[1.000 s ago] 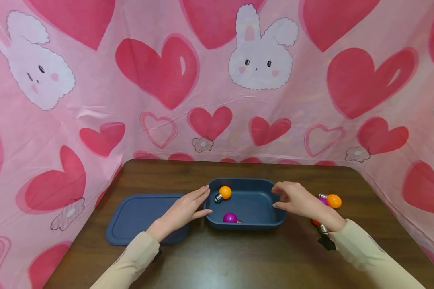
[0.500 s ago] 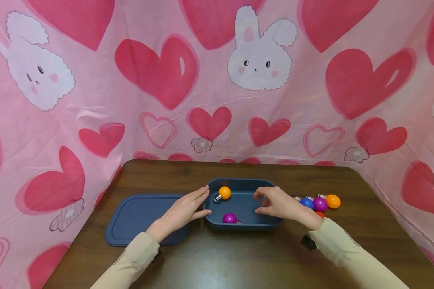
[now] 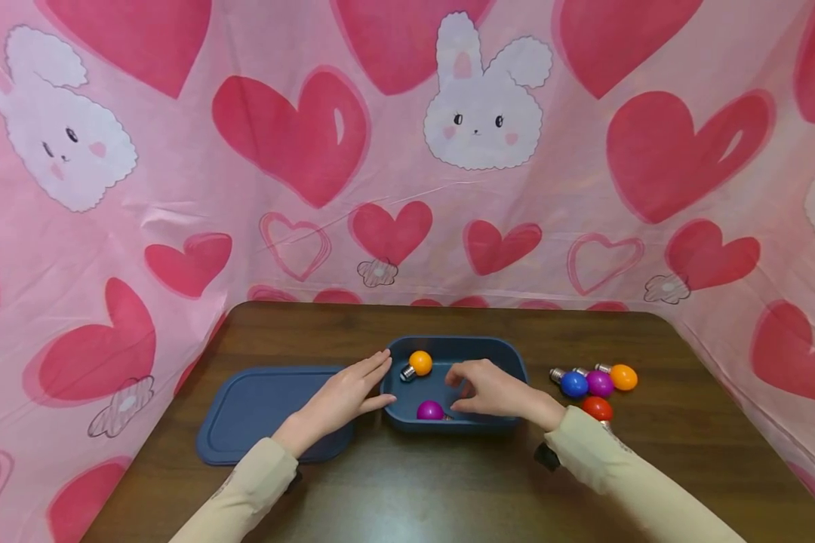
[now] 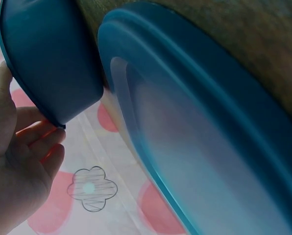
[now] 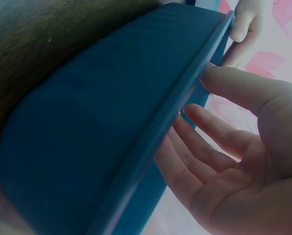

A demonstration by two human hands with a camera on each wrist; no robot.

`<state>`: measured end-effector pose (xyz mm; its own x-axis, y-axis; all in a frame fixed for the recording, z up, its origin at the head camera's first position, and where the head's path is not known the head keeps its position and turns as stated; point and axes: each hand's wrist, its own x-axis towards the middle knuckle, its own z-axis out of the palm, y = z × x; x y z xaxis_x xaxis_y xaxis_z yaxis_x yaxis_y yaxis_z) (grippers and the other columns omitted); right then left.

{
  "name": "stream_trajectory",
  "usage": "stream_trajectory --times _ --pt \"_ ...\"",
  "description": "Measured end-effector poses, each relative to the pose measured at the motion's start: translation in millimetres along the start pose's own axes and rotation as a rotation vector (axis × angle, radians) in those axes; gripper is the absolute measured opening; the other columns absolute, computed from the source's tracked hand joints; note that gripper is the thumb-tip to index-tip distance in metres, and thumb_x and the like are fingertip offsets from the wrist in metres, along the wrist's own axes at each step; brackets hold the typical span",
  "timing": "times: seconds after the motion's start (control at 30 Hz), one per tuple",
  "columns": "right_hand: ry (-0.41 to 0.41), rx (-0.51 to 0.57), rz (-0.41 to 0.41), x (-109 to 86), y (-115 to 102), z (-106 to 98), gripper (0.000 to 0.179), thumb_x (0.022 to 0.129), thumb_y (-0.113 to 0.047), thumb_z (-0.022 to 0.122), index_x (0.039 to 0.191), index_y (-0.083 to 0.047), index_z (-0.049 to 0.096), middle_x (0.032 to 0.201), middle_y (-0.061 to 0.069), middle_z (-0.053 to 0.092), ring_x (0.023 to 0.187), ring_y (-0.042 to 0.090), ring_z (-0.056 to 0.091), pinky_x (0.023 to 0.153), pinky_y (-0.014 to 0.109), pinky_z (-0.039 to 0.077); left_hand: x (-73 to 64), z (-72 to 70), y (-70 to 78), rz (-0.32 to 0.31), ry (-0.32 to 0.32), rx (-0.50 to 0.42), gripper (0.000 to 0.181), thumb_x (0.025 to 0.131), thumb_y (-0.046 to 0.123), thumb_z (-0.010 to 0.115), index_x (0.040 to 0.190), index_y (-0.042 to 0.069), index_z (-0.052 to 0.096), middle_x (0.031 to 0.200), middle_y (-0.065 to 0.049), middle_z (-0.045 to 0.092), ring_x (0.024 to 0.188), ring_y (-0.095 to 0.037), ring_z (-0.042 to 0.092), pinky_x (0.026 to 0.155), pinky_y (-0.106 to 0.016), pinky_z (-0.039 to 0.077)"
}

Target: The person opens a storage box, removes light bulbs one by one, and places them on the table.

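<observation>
My straight-fingered left hand touches the blue box; my right hand, parted and empty, is now farther left inside, likely within reach of the near-left purple bulb.

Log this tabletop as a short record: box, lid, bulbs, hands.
container: dark blue plastic box, open
lid: flat blue lid, left of the box
bulbs inside: orange bulb, purple bulb
bulbs outside, right: blue bulb, second purple bulb, second orange bulb, red bulb
left hand: touching the box's left rim
right hand: reaching into the box, no bulb visibly held
</observation>
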<state>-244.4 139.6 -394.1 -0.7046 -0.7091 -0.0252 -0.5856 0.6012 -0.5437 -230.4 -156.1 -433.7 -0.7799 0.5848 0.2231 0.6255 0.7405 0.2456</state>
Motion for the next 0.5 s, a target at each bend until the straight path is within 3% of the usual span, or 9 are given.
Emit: stream_trajectory --times 0.5 --pt "-0.09 0.046 0.048 23.8 -6.3 13.6 0.036 0.088 -0.014 0.075 0.118 0.001 0.064 0.116 0.015 0.069 0.09 0.022 0.069 0.081 0.03 0.062 2.8 -0.6 -3.9 0.059 0.038 0.071 0.068 0.091 0.043 0.068 0.144 0.004 0.051 0.152 -0.013 0.049 0.137 -0.03 0.052 0.104 -0.045 0.051"
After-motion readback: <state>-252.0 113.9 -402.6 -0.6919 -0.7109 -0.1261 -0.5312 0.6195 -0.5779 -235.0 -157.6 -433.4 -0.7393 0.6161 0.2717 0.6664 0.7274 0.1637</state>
